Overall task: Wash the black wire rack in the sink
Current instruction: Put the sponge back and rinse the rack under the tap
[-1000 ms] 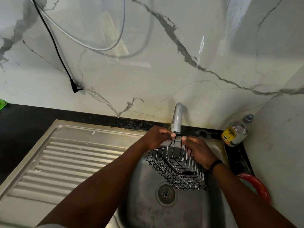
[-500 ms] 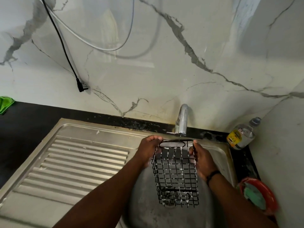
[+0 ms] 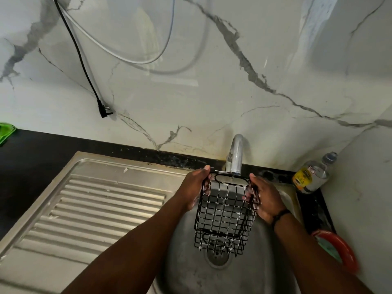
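The black wire rack (image 3: 224,215), a small basket with white suds on its wires, hangs upright over the steel sink bowl (image 3: 184,270). My left hand (image 3: 194,188) grips its left side near the top. My right hand (image 3: 265,198) grips its right side. The rack's oval handle sits just under the chrome tap (image 3: 235,155), and a thin stream of water falls onto it. The drain (image 3: 218,256) shows below the rack's lower end.
A ribbed steel draining board (image 3: 95,209) lies to the left. At the back right corner stands a clear bottle with a yellow label (image 3: 311,177). A red bowl (image 3: 339,249) sits at the right edge. A black cable with a plug (image 3: 104,111) hangs on the marble wall.
The rack has turned from tilted sideways to hanging upright, with its handle now under the tap. Both hands shifted to grip its two sides.
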